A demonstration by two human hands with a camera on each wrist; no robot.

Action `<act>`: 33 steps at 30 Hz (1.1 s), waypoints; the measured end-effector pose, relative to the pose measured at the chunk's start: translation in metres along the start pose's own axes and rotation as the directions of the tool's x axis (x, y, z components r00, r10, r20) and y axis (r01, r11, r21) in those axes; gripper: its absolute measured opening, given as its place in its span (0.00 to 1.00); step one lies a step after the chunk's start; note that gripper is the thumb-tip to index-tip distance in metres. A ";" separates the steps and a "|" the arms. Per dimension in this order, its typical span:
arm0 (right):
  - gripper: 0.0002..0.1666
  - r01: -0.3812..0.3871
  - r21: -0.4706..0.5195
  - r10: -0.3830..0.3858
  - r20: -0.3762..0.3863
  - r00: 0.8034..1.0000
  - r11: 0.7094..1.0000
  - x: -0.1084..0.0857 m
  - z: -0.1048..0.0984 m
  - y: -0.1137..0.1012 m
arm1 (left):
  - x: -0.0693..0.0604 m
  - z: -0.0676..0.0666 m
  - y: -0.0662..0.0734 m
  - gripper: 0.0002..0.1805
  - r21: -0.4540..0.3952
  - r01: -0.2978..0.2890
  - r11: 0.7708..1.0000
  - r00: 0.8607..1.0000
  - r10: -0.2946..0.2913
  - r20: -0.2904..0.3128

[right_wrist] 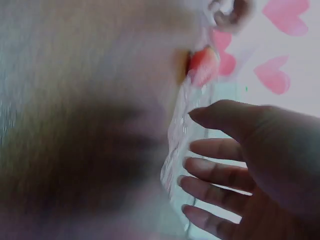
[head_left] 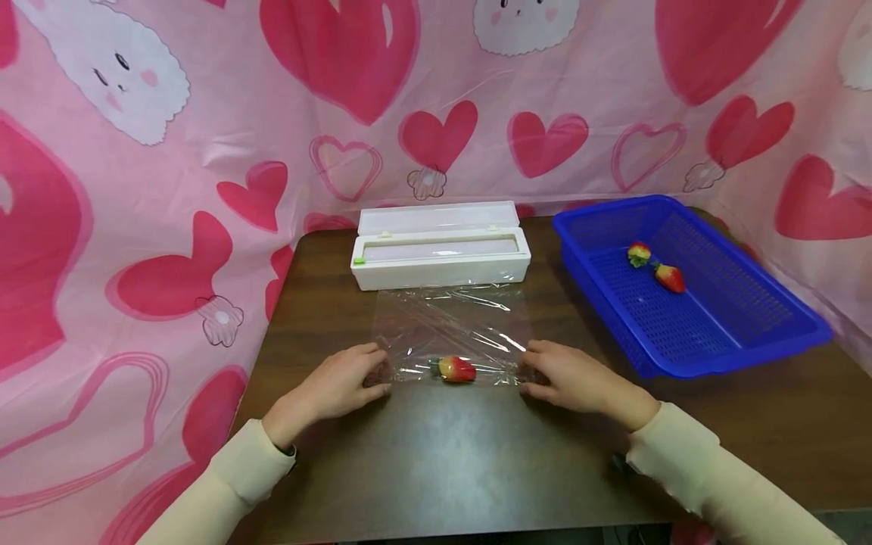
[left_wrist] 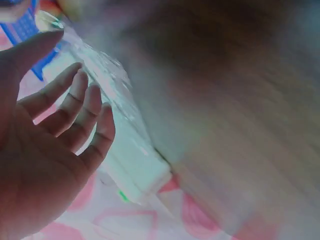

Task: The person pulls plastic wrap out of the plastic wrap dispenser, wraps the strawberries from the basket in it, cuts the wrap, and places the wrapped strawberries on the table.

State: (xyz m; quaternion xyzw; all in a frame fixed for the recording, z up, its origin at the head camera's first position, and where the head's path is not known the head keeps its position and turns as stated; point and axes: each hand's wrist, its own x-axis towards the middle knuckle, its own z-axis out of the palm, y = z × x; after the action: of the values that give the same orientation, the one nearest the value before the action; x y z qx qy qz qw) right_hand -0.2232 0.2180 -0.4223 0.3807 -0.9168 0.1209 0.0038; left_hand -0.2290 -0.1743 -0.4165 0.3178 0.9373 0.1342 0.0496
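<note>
A sheet of clear cling film (head_left: 463,322) stretches toward me from a white cling film dispenser box (head_left: 441,265). On the film's near edge lies a red and yellow strawberry (head_left: 455,369), its green leaves to the left. My left hand (head_left: 344,381) is at the film's near left corner, thumb apart from the loosely bent fingers (left_wrist: 75,112). At the near right corner is my right hand (head_left: 568,376), its thumb and fingers (right_wrist: 215,192) likewise spread. Neither hand visibly pinches the film; whether the fingertips touch it, I cannot tell.
A blue plastic basket (head_left: 616,322) stands at the right with two strawberries (head_left: 670,278) inside. The dispenser's lid (head_left: 437,217) is raised at the back. Dark wooden table (head_left: 436,469) lies under everything, and a pink heart-print cloth (head_left: 272,91) hangs behind and at the left.
</note>
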 end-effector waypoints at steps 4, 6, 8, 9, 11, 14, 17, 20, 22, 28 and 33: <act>0.13 0.100 -0.183 -0.105 -0.019 0.994 0.978 0.006 0.004 -0.010 | 0.007 0.004 0.009 0.20 0.115 -0.101 0.988 0.995 0.103 -0.012; 0.10 0.124 -0.240 -0.131 -0.013 0.991 0.963 0.009 0.008 -0.011 | 0.009 0.008 0.009 0.16 0.147 -0.120 0.982 0.992 0.123 -0.011; 0.09 0.136 -0.292 -0.148 -0.020 0.989 0.947 0.011 0.013 -0.012 | 0.009 0.011 0.008 0.12 0.143 -0.112 0.983 0.993 0.115 -0.013; 0.08 0.136 -0.315 -0.152 -0.028 0.988 0.940 0.012 0.015 -0.011 | 0.009 0.012 0.007 0.10 0.143 -0.108 0.984 0.994 0.112 -0.019; 0.08 0.128 -0.348 -0.151 -0.042 0.988 0.929 0.012 0.018 -0.011 | 0.008 0.013 0.005 0.09 0.130 -0.098 0.987 0.994 0.102 -0.031; 0.07 0.102 -0.370 -0.134 -0.061 0.989 0.923 0.009 0.020 -0.008 | 0.006 0.013 0.002 0.08 0.104 -0.098 0.990 0.992 0.105 -0.063; 0.07 0.082 -0.355 -0.119 -0.085 0.989 0.931 0.005 0.019 -0.005 | 0.003 0.012 -0.002 0.08 0.078 -0.108 0.991 0.987 0.116 -0.108; 0.06 0.078 -0.283 -0.114 -0.112 0.987 0.956 0.001 0.018 -0.002 | 0.001 0.012 -0.006 0.06 0.032 -0.123 0.992 0.981 0.126 -0.145; 0.05 0.081 -0.215 -0.110 -0.130 0.985 0.973 -0.002 0.018 0.000 | 0.000 0.012 -0.009 0.05 -0.014 -0.135 0.991 0.978 0.131 -0.162; 0.02 0.085 0.002 -0.083 -0.157 0.984 0.996 -0.005 0.013 0.011 | 0.001 0.010 -0.017 0.06 -0.098 -0.164 0.982 0.971 0.143 -0.193; 0.04 0.098 0.159 -0.073 -0.156 0.985 0.982 -0.002 0.008 0.019 | 0.006 0.006 -0.021 0.08 -0.167 -0.152 0.974 0.975 0.120 -0.185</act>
State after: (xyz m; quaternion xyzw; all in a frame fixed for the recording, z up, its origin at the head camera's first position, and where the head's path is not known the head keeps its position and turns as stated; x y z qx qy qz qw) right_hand -0.2341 0.2308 -0.4340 0.4087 -0.8834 0.2246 0.0459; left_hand -0.2451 -0.1858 -0.4283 0.3627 0.8980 0.2487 -0.0130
